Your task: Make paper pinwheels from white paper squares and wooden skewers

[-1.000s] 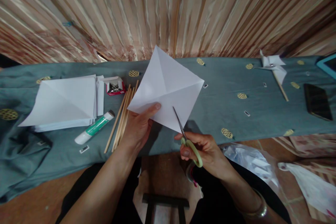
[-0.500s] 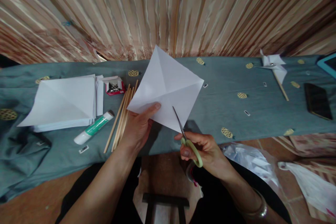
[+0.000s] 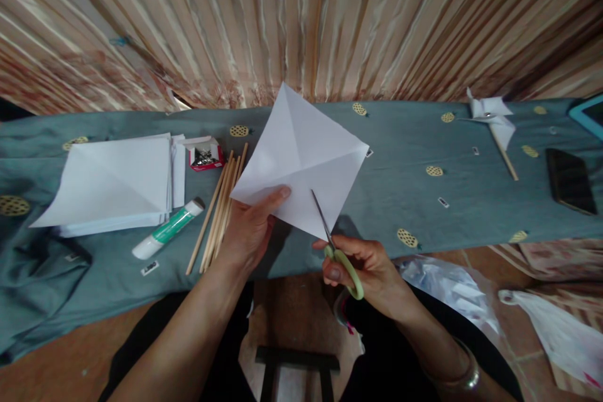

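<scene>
My left hand [image 3: 254, 226] grips a white square of paper [image 3: 306, 138] by its lower left edge, thumb on top and fingers underneath. Creases cross the sheet and meet near its middle. In my right hand [image 3: 362, 267] is a pair of scissors [image 3: 340, 257] with pale green handles. Their blades lie at the sheet's lower corner and point up toward its middle; one blade shows on top of the paper. The hidden part of the scissors is under the sheet.
Left on the cloth-covered table [image 3: 396, 201] lie a paper stack [image 3: 117, 182], a glue stick [image 3: 167, 229], wooden sticks [image 3: 219, 213] and a small red box [image 3: 205, 154] of metal pieces. A paper pinwheel [image 3: 494, 122] and a phone [image 3: 571, 181] lie right. Plastic bags [image 3: 452, 295] rest below.
The paper and my left hand have shifted very slightly to the right. My right hand and the scissors have hardly moved.
</scene>
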### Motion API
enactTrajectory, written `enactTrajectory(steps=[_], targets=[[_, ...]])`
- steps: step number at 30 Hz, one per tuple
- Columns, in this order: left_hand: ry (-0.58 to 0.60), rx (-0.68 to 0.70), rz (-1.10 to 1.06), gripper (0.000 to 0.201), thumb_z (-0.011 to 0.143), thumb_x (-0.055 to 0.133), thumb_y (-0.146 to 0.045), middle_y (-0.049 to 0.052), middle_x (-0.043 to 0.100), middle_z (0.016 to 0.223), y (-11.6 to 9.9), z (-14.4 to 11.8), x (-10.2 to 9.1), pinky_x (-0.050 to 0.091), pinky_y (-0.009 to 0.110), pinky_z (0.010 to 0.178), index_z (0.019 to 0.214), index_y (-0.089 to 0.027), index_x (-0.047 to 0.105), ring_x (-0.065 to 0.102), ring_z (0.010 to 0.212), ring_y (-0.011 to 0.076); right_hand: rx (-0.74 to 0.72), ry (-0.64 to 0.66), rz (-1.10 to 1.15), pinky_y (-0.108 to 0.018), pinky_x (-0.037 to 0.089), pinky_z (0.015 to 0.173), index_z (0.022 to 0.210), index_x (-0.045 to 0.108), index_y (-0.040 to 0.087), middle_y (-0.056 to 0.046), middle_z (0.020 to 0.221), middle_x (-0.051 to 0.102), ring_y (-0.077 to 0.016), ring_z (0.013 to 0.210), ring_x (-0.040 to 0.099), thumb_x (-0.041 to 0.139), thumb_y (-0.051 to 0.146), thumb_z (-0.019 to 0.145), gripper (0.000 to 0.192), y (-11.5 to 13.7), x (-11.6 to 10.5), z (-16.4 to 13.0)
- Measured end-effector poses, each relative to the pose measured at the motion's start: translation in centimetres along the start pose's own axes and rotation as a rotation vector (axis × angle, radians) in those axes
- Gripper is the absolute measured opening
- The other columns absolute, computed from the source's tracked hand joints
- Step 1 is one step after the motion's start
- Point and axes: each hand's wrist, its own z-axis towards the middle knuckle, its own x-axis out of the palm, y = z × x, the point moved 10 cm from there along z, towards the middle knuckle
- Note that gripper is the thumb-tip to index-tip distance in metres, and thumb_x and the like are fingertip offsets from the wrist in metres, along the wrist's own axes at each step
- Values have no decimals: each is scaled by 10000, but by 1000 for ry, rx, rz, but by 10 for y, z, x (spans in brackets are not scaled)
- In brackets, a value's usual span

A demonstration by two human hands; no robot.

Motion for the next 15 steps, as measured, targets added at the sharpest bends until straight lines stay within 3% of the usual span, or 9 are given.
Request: enactTrajectory(steps=[9, 15], targets=[[11, 21, -10, 585, 630, 819, -125, 41, 748, 1087, -1, 0, 1, 513, 399, 1005, 1179, -221, 642, 668, 1104, 255, 41, 0, -34, -186, 444, 512, 928, 683, 179, 48, 625, 612, -64, 534, 530, 846, 398, 682, 367, -5, -1, 0], [-22, 2, 4, 544, 611, 824, -123, 37, 755, 1052, 1, 0, -3, 538, 383, 971, 1123, -214, 665, 682, 1066, 251, 46, -8, -2, -180, 460, 502, 1049, 652, 207, 58, 623, 612, -64, 519, 542, 854, 403, 672, 471, -8, -2, 1]])
